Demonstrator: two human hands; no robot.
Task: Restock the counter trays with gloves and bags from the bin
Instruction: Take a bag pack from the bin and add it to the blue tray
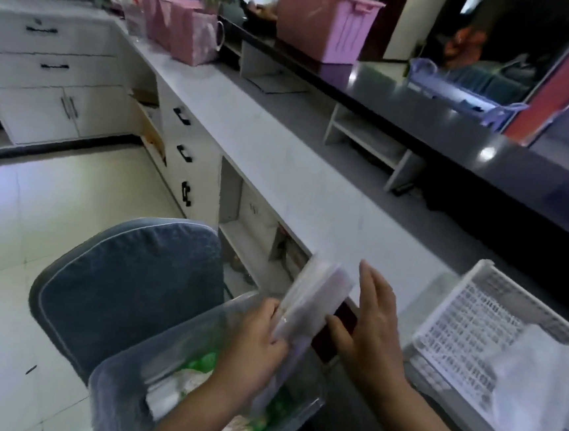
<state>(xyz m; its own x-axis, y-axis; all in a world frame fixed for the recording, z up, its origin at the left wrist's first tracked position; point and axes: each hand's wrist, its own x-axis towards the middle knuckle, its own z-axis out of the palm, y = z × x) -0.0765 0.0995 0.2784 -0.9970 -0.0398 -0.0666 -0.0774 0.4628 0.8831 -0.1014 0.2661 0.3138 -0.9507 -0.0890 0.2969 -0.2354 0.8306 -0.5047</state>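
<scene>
My left hand (258, 340) grips the lower end of a flat clear pack (314, 295) of plastic bags or gloves and holds it up, tilted, above a clear plastic bin (146, 368). My right hand (371, 322) is beside the pack with fingers straight, its thumb touching the pack's right edge. The bin sits low in front of me and holds green-and-white packets (200, 376). A white lattice tray (466, 320) stands on the counter to the right, with a folded white plastic pile (537, 381) lying in it.
A blue cushioned chair (125, 290) stands left of the bin. The white counter (281, 160) runs away from me, with pink paper bags (189, 31) at its far end. On the raised dark ledge (422, 117) stands a pink basket (324, 19). Drawers line the counter's left side.
</scene>
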